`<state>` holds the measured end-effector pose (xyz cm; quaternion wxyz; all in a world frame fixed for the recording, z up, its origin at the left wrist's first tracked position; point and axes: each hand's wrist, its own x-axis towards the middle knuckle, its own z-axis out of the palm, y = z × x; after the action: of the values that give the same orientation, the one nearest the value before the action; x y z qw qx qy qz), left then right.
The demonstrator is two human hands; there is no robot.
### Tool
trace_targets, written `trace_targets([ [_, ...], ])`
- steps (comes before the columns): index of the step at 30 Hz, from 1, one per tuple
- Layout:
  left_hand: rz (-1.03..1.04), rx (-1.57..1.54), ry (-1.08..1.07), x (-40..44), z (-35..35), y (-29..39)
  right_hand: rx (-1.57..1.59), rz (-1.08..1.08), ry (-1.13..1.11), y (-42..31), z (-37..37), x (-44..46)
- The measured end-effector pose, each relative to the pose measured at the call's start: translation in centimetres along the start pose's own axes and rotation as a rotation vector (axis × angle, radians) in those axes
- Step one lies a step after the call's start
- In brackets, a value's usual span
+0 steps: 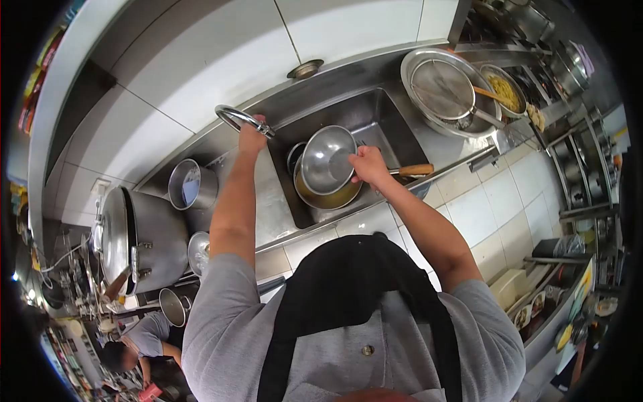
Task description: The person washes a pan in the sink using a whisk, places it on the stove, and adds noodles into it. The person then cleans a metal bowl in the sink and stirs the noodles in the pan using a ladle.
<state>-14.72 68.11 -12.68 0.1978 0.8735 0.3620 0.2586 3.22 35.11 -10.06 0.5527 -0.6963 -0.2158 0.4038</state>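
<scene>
My right hand (368,166) grips the rim of a steel bowl (328,155), tilted over the sink basin (395,120). Beneath the bowl, a pan (335,199) with yellowish contents sits in the basin, beside a smaller dark-rimmed vessel (295,154) that is partly hidden. A wooden handle (412,170) reaches over the basin's front edge, to the right of my right hand. My left hand (252,136) is closed around the end part of the curved faucet (231,115), left of the basin. No water stream can be made out.
Right of the basin stand a large bowl with a strainer (442,87) and a bowl of yellow food (504,90). To the left are a steel pot (191,184) and a big lidded cooker (154,234). Another person (144,338) bends at lower left.
</scene>
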Motion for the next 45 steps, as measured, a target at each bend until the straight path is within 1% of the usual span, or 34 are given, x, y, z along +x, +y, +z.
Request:
trace_targets([
  [2,0.040,0.247,-0.112,-4.6,-0.3,4.4,0.174,0.059,0.030,1.1,1.2,0.4],
  [4,0.148,-0.123,-0.140,-9.9,2.2,3.6,0.296,0.119,0.079,2.1,3.1,0.6],
  [6,-0.166,-0.420,-0.112,-14.3,4.6,4.1,0.458,0.147,0.125,3.6,4.5,1.4],
  [7,-0.175,-0.423,-0.119,-15.2,4.3,5.5,0.454,0.158,0.128,3.7,5.1,1.1],
  [9,-0.951,-1.389,-0.371,-16.5,2.2,9.1,0.576,0.220,0.150,3.6,6.1,0.3],
  [10,-0.911,-1.420,-0.360,-16.5,2.4,9.2,0.561,0.230,0.148,4.3,6.3,0.0],
  [11,-0.914,-1.433,-0.352,-15.8,2.5,8.8,0.390,0.267,0.100,4.8,6.4,-0.2],
  [12,-0.824,-1.259,-0.349,-15.2,2.8,7.7,0.219,0.304,0.051,5.3,6.4,-0.5],
  [13,-0.737,-1.083,-0.343,-14.8,2.5,7.1,0.205,0.309,0.046,5.5,6.3,-1.5],
  [15,-0.667,-0.977,-0.329,-12.5,1.7,6.8,-1.023,-0.611,0.379,4.7,5.6,-2.5],
  [16,-0.613,-0.873,-0.369,-11.7,1.1,7.1,-0.987,-0.654,0.246,3.7,6.0,-2.8],
  [17,-0.562,-0.768,-0.409,-11.1,0.6,7.4,-0.992,-0.655,0.243,3.9,7.2,-2.6],
  [18,-0.564,-0.772,-0.409,-10.0,-0.5,8.0,-0.957,-0.616,-0.078,4.7,8.7,-2.2],
  [19,-0.540,-0.668,-0.531,-8.8,-1.9,8.8,-0.905,-0.565,-0.392,5.4,9.5,-1.9],
  [20,-0.510,-0.560,-0.647,-7.6,-2.6,9.2,-0.907,-0.566,-0.389,5.8,9.6,-1.4],
  [22,-0.478,-0.474,-0.610,-5.8,-2.8,8.7,-1.004,-0.727,-0.452,5.6,9.8,-0.5],
  [23,-0.453,-0.385,-0.578,-5.4,-3.0,8.3,-0.999,-0.728,-0.448,5.5,10.2,0.1],
  [24,-0.347,-0.373,-0.442,-6.4,-1.2,6.5,-0.935,-0.603,-0.393,4.6,10.6,0.8],
  [25,-0.345,-0.374,-0.434,-7.7,-1.0,7.4,-0.872,-0.483,-0.337,3.6,11.0,1.2],
  [27,-0.509,-0.497,-0.211,-10.5,0.1,9.9,-0.792,-0.471,-0.356,3.1,11.2,0.7],
  [29,-0.423,-0.354,-0.293,-8.7,-2.2,9.2,-0.822,-0.580,-0.538,4.4,10.8,-0.2],
  [30,-0.420,-0.297,-0.501,-7.0,-3.3,9.0,-1.009,-0.698,-0.612,6.7,9.8,1.4],
  [31,-0.418,-0.238,-0.712,-5.9,-4.4,9.3,-1.004,-0.697,-0.614,6.9,8.3,2.2],
  [32,-0.436,-0.071,-0.814,-5.0,-5.7,10.8,-1.254,-0.819,-0.556,6.8,6.9,3.3],
  [33,-0.435,-0.067,-0.815,-4.0,-5.5,10.5,-1.507,-0.940,-0.484,6.4,6.0,5.0],
  [35,-0.134,0.264,-1.071,-2.7,-4.5,9.4,-1.686,-0.915,-0.434,3.2,5.4,6.8],
  [36,-0.130,0.265,-1.071,-3.3,-3.9,9.3,-1.703,-0.867,-0.431,1.0,5.2,7.4],
  [38,0.259,0.508,-0.506,-5.8,-2.8,9.5,-1.481,-0.745,-0.404,-2.4,4.9,7.5],
  [39,0.266,0.507,-0.498,-6.4,-2.5,9.7,-1.340,-0.708,-0.365,-3.0,4.9,6.8],
  [40,0.310,0.383,-0.365,-7.0,-2.3,9.9,-1.194,-0.679,-0.327,-3.4,4.9,6.1],
  [41,0.350,0.257,-0.240,-8.0,-2.0,10.1,-0.898,-0.600,-0.263,-3.4,5.0,4.8],
  [42,0.278,0.265,-0.278,-8.6,-3.0,11.7,-0.764,-0.582,-0.146,-3.4,5.3,3.7],
  [43,0.285,0.262,-0.271,-8.8,-2.9,11.8,-0.768,-0.587,-0.138,-3.4,5.5,3.9],
  [45,0.581,0.169,-0.108,-9.5,-2.4,11.9,-0.652,-0.417,-0.028,-2.5,5.8,4.2],
])
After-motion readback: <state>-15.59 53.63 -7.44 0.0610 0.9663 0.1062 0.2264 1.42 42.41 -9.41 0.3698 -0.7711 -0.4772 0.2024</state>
